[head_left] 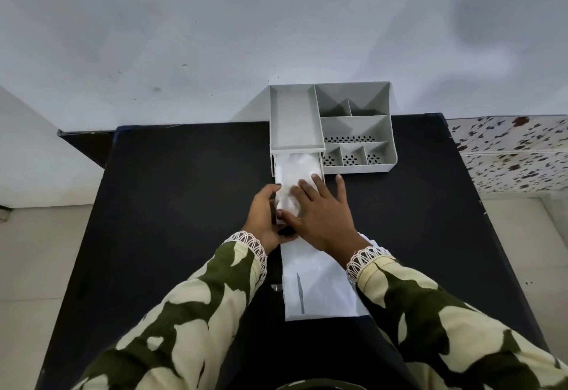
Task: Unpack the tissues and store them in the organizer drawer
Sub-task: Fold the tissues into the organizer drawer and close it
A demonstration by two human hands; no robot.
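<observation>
A grey desk organizer [356, 131] stands at the far edge of the black table. Its white drawer [321, 171] is pulled out toward me from under the left tray. White tissues [295, 171] lie inside the drawer. My right hand [319, 214] lies flat on top of the tissues, fingers spread, pressing them down. My left hand [264, 214] grips the drawer's near left corner and front. A flat white empty tissue wrapper [319, 288] lies on the table just in front of the drawer, partly under my right wrist.
The black table [184, 205] spreads wide to the left and right of the organizer. A pale wall rises right behind it. A small clear scrap [276, 287] lies beside the wrapper's left edge. Speckled tiles [516, 150] show at the right.
</observation>
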